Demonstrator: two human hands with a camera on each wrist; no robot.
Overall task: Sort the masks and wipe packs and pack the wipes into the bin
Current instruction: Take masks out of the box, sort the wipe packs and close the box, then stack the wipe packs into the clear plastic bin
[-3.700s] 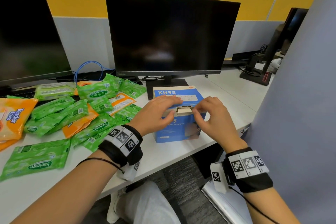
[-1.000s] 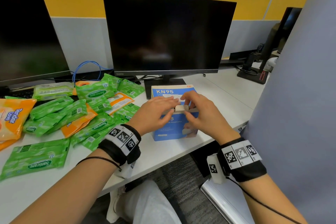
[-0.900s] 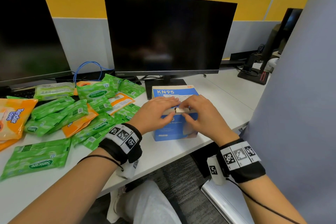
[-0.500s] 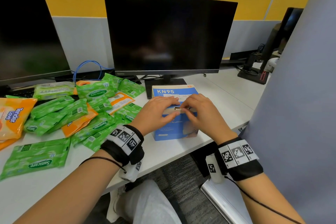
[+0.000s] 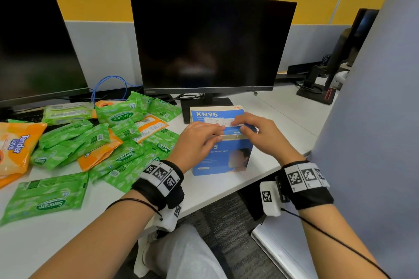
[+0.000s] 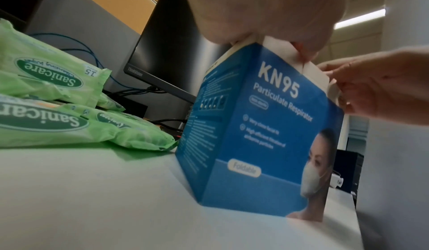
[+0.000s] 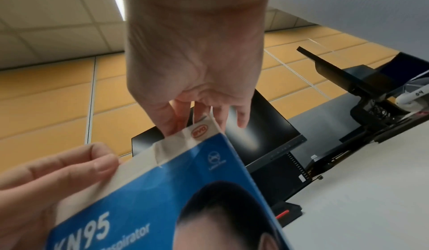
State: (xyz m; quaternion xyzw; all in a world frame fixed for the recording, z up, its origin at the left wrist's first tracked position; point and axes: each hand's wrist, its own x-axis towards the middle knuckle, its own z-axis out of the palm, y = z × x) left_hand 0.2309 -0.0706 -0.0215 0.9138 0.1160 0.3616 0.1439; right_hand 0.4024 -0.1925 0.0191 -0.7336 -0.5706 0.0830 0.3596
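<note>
Both hands have slid apart along the flap. Left hand (image 5: 199,136) and right hand (image 5: 260,133) press the mask box (image 5: 223,156) lid with flat, relaxed grips, centre frame.

Mask box (image 5: 221,142) stands upright near the table's (image 5: 260,106) front edge, directly before the middle monitor (image 5: 210,45). Wipe packs (image 5: 122,140) lie heaped to its left, spreading toward the left edge; second monitor (image 5: 34,41) behind them. Left hand (image 5: 199,140) and right hand (image 5: 263,136) rest on the box top. Third monitor (image 5: 353,41) at far right rear.
</note>
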